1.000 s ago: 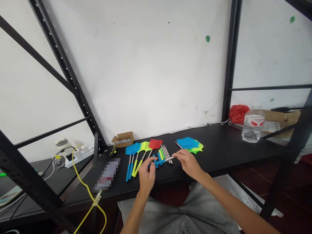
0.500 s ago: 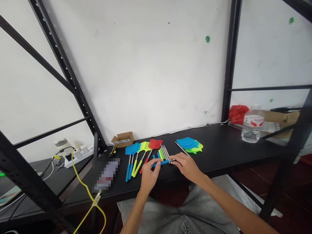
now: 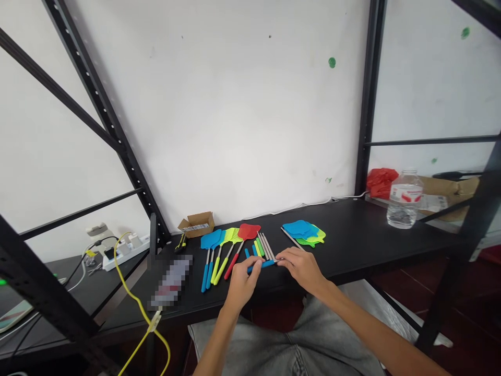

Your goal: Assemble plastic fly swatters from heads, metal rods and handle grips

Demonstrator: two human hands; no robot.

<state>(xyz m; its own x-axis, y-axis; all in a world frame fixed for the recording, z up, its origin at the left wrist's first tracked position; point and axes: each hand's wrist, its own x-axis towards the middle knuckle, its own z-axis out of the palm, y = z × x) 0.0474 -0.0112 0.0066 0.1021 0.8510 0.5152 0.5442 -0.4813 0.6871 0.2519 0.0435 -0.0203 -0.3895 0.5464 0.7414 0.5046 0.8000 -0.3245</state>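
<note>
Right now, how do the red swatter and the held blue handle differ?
The red swatter lies on the table; the blue handle is in the left hand. The swatter has a wide head; the handle shows none. Colour: swatter red, handle blue. Shared: a slim, solid-coloured handle section.
</note>
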